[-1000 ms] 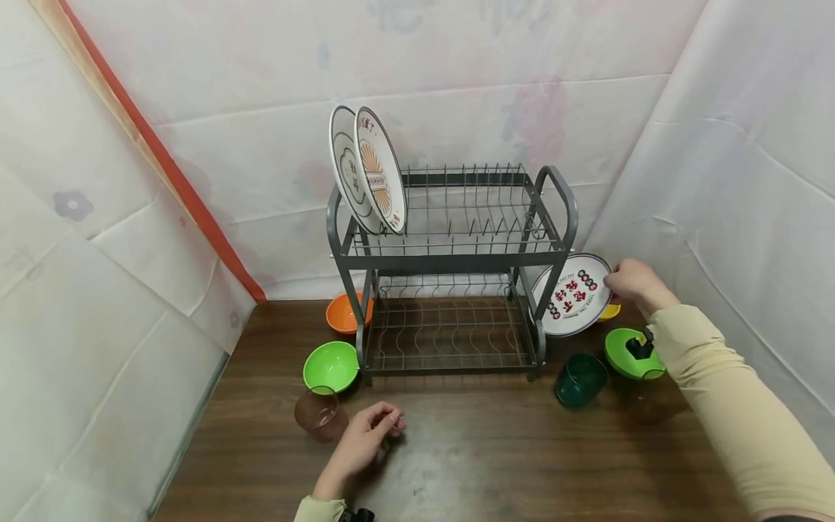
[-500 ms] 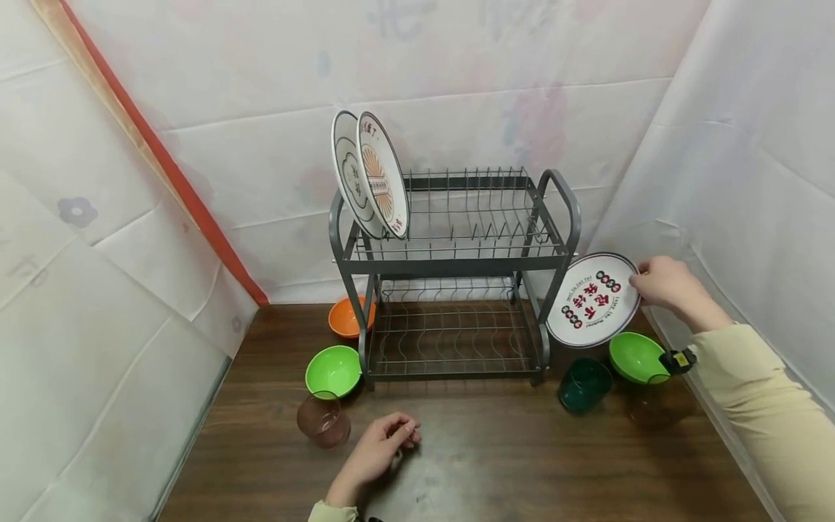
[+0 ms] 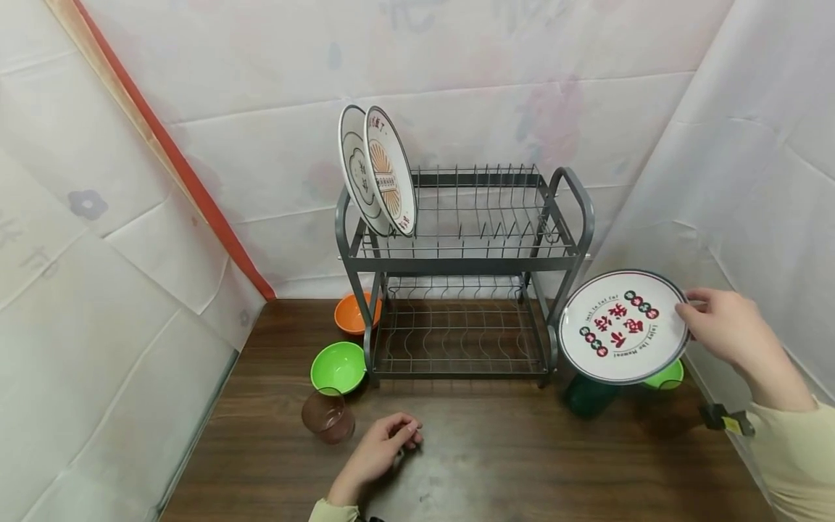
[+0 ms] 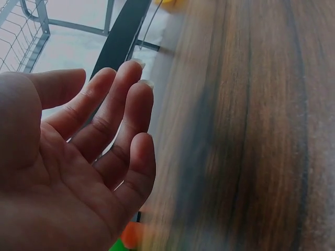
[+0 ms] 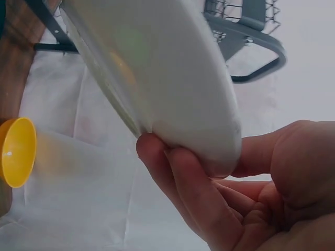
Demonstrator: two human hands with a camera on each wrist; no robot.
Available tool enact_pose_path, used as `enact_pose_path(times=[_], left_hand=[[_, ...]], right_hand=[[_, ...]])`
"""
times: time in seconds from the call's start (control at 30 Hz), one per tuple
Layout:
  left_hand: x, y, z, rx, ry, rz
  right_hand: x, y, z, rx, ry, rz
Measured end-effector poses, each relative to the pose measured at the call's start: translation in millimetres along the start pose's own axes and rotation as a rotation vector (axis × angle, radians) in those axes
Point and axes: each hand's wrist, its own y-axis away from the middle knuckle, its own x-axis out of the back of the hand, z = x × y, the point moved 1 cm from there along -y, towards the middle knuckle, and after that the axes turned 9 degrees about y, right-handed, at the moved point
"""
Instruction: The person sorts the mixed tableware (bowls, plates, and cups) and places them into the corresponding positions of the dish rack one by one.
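My right hand pinches the right rim of a white plate with red characters and a dark edge. In the head view the plate is tilted, face toward me, to the right of the dish rack. From the right wrist view, the thumb is on one side of the plate and the fingers on the other. My left hand is over the table's front with loosely bent fingers, holding nothing. Two plates, one with an orange sunburst, stand in the rack's upper left.
Left of the rack are an orange bowl, a green bowl and a brownish glass. Partly behind the held plate are a dark green glass and another green bowl. A yellow bowl shows in the right wrist view.
My right hand has brought the plate out from behind the rack's right side, rightward and nearer to me. The plate's face now shows whole. My left hand has shifted slightly right.
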Motion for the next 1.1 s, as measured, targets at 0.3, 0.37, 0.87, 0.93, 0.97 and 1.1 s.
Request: enact_pose_path(times=[0.3, 0.37, 0.87, 0.93, 0.97, 1.1], left_hand=[[10.1, 0.8, 1.9, 0.001, -0.009, 0.053], [13.1, 2.0, 1.3, 0.007, -0.011, 0.078], [19.5, 2.6, 3.6, -0.028, 0.070, 0.227], [19.6, 2.0, 4.4, -0.045, 0.097, 0.253], [19.5, 2.0, 4.8, -0.057, 0.116, 0.267], [17.8, 0.9, 7.9, -0.117, 0.181, 0.311]], right_hand=[[-22, 40.2, 3, -0.117, -0.031, 0.060], [-33, 49.3, 3, -0.141, -0.065, 0.058], [-115, 91.9, -15, -0.315, -0.372, -0.117], [-125, 96.9, -18, -0.330, -0.437, -0.134], [-130, 98.7, -19, -0.337, -0.468, -0.143], [-147, 101.8, -29, -0.380, -0.596, -0.156]])
